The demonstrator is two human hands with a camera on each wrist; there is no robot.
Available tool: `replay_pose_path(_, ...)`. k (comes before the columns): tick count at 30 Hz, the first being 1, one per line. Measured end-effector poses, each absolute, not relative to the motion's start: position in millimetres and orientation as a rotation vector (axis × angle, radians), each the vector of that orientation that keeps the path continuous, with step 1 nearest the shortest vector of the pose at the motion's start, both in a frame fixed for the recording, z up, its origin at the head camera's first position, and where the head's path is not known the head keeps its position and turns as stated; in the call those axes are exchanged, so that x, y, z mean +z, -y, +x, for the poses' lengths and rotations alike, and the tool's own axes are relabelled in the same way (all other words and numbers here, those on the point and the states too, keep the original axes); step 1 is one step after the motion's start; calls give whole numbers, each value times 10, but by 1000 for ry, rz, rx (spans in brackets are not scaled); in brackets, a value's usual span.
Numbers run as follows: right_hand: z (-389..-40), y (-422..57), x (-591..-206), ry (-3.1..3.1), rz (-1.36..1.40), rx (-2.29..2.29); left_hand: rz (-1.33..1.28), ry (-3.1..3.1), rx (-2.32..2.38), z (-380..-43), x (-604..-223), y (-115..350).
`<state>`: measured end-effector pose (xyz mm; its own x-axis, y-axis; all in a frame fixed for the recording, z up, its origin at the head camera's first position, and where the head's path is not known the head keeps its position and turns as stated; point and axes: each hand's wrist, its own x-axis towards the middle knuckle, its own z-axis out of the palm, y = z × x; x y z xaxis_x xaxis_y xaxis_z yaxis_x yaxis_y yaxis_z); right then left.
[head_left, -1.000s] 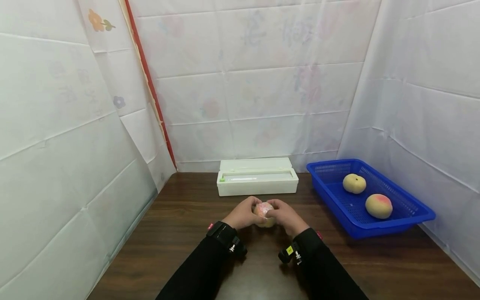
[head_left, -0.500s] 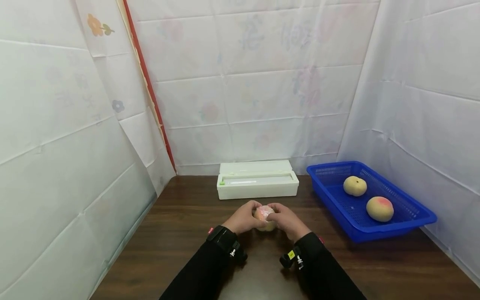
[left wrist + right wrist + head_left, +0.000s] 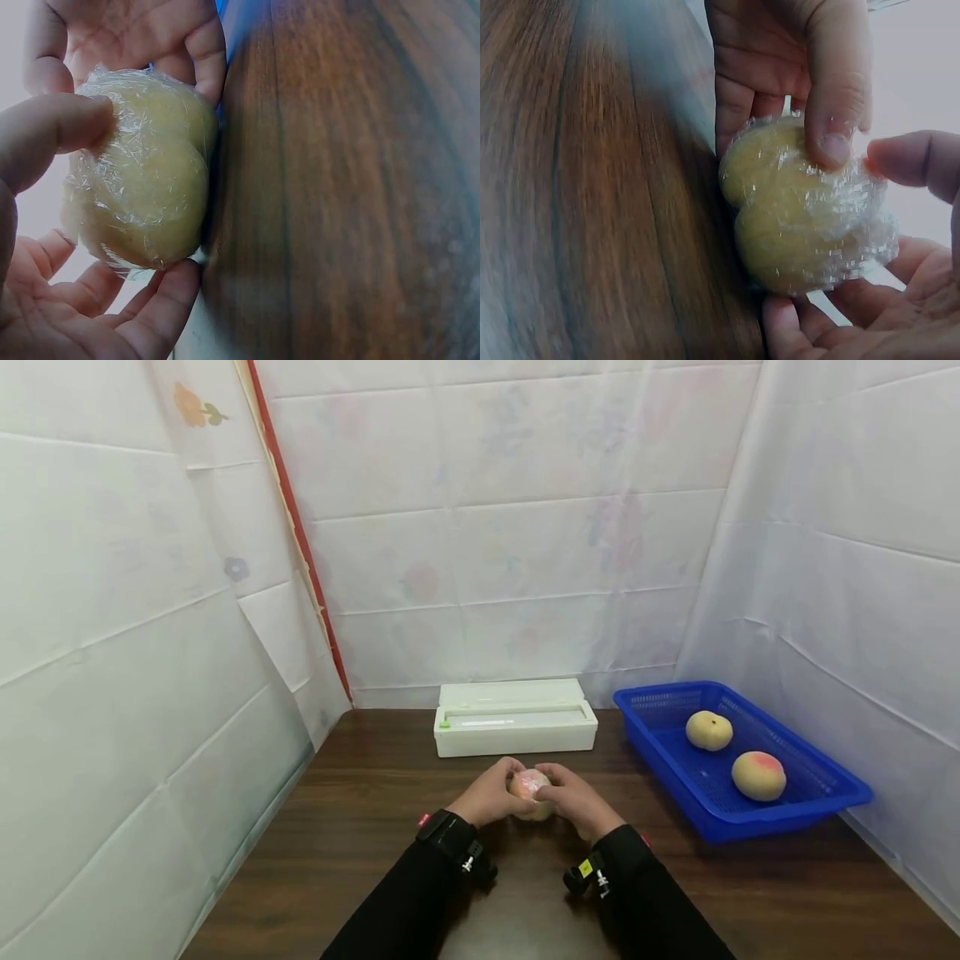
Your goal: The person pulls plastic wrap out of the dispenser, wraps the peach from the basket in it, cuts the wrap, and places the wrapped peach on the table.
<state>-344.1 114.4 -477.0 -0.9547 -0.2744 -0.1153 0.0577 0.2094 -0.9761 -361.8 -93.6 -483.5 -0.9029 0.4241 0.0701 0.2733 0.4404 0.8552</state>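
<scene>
A peach (image 3: 532, 787) wrapped in clear cling film is at the middle of the table (image 3: 360, 843), between both hands. My left hand (image 3: 489, 792) holds it from the left, thumb on the near side and fingers curled round the far side. From the right, my right hand (image 3: 573, 797) grips it the same way. In the left wrist view the film is crinkled and bunched over the peach (image 3: 150, 172) near the thumb. Close to the wood, the creased underside of the peach (image 3: 787, 210) shows in the right wrist view, with film gathered toward its top.
A white cling film box (image 3: 514, 739) with its lid raised stands behind the hands, a green slider at its left end. To the right, a blue basket (image 3: 667, 768) holds two bare peaches, one yellow peach (image 3: 708, 730) and one pink-topped peach (image 3: 758, 776). White sheeting (image 3: 517, 560) encloses the table.
Both hands stay round the wrapped peach, with only slight shifts of the fingers. The whole head view has tilted a little; basket and box have not moved.
</scene>
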Motion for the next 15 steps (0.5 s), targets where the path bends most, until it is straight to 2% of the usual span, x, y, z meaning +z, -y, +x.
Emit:
replay_pose_path(7,-3512,-1236,-4659,-2469,-191,-1641,614,-2574,1353,-3636,-4717,1008)
replay_pose_path(15,-3680,-1241,-4204,-2958,-385,-1192,469,-2895,1129,-3788,-4269,1114)
